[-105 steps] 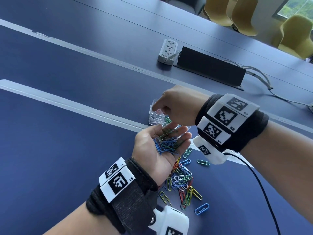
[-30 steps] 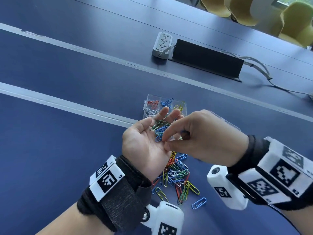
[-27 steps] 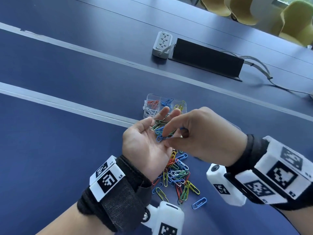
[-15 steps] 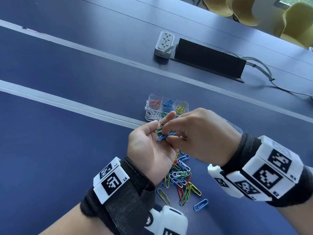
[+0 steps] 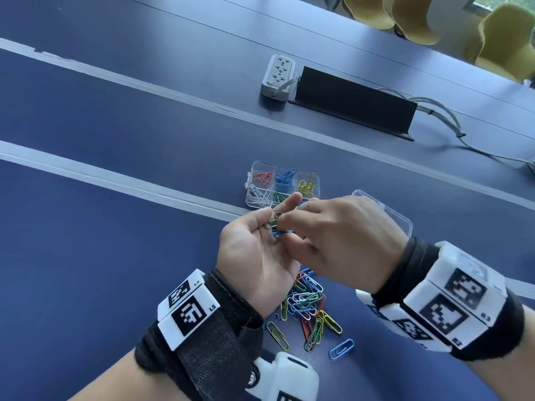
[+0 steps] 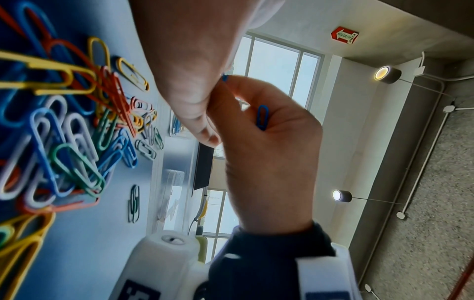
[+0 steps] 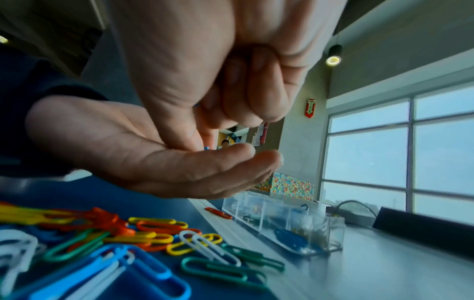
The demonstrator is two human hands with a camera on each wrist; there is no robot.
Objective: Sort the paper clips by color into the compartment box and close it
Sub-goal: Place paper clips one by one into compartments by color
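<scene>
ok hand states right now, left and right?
Left hand: palm up, cupping paper clips.
Right hand: pinching blue clips out of the left palm.

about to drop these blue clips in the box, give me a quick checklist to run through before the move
1. Right hand has blue clips pinched: ok.
2. Only blue in the pinch: cannot tell; the fingers hide most of it.
3. Compartment box open, lid folded out to the right: ok.
4. Blue compartment identified, back row middle, between red and yellow: ok.
5. Left hand keeps the leftover clips cupped in the palm: ok.
6. Sorting finished: not ok; a mixed pile of clips lies on the table.
</scene>
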